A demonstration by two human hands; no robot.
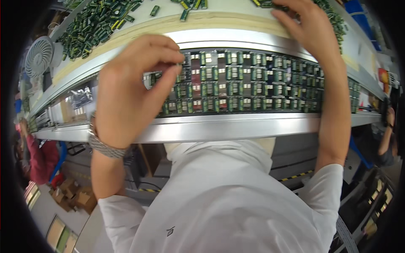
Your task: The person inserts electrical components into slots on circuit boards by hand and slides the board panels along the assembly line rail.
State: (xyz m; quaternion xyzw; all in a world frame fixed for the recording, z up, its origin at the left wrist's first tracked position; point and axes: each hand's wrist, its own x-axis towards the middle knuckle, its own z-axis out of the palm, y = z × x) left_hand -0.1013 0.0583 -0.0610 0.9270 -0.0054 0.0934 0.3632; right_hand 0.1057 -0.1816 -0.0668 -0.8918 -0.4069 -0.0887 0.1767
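Rows of small green pieces with pale metallic parts (232, 103) are set close together along the channel in front of me. Over the left part of these rows hovers my left hand (130, 80). Its thumb and forefinger are pinched together; what they hold, if anything, I cannot make out. My right hand (310, 29) reaches across to the far ledge, thumb and forefinger apart, its fingertips by a few loose green pieces (263, 4). Whether it touches them is unclear, as its fingers run to the picture's upper edge.
A large heap of green pieces (95, 29) covers the far left ledge; another heap (335, 21) lies far right. Metal rails (236, 128) border the channel. A white fan (39, 57) stands at left. Other people (44, 160) sit at both sides. Cardboard boxes (74, 196) lie lower left.
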